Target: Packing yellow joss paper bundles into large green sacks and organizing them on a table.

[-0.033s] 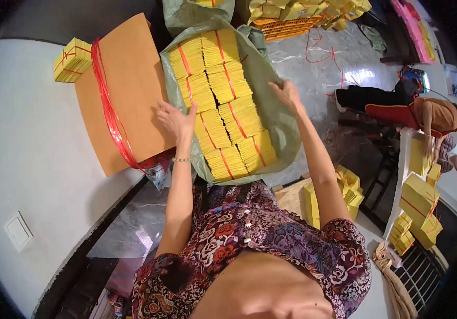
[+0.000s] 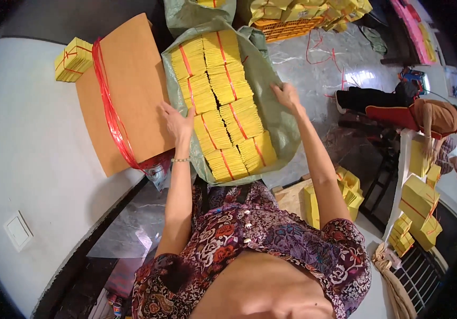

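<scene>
In front of me stands a pale green woven sack, its mouth spread wide. Bundles of yellow paper packets, tied with red bands, fill it in two columns. My left hand lies along the sack's left rim, fingers stretched out and thumb apart toward the bundles. On the opposite side, my right hand has its fingers bent over the right rim, gripping the sack's edge. A bracelet circles my left wrist.
A brown board draped with red plastic strands leans on the left, beside a tied yellow bundle. Behind are another green sack and an orange crate. At right, a person handles yellow packets.
My right hand's fingers have closed a little more on the sack's rim. My left hand has shifted very slightly, its fingers closer together. The sack and bundles look the same.
</scene>
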Tool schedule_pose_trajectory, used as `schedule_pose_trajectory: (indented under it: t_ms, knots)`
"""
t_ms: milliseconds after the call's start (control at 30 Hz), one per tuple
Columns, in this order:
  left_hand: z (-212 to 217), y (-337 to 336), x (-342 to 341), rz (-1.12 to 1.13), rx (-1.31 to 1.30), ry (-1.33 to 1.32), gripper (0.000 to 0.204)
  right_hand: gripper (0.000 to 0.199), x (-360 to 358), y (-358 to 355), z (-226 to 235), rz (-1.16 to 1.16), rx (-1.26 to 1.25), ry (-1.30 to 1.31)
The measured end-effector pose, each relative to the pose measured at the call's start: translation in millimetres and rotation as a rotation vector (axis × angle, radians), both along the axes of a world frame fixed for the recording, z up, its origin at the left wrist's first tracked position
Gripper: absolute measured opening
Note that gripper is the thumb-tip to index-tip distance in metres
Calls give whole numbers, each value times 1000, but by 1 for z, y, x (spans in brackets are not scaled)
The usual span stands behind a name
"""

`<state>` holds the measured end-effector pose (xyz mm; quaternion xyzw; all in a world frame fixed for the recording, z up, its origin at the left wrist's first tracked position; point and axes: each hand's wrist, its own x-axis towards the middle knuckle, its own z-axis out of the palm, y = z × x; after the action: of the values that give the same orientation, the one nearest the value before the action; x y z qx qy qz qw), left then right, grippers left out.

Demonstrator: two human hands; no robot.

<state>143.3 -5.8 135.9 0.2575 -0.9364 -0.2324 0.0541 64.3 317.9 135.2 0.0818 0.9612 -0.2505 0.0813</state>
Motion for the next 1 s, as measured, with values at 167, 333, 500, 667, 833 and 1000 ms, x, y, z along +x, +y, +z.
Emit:
schedule_pose_trajectory:
  t_ms: [167, 333, 500, 667, 833, 1000]
  knots:
    - [-22, -12, 16, -72, 264, -62, 41, 46, 24, -61, 1, 277, -26, -76]
    - [-1, -9, 18, 95, 614, -31, 35, 69, 2, 16, -8, -81, -1139, -375]
    - [-20, -15, 23, 171, 1284, 206, 46, 73, 7, 25, -71, -166, -947, -304]
    - [-17, -23, 22, 295, 1722, 236, 64, 69, 4, -9, -85, -188, -1061, -459]
    - [-4, 6, 7, 332, 1752, 171, 67, 76, 7, -13, -80, -40, -881, -499]
    - [-3, 2, 10, 244, 1738, 147, 70, 84, -9, -21, -54, -98, -1064, -629]
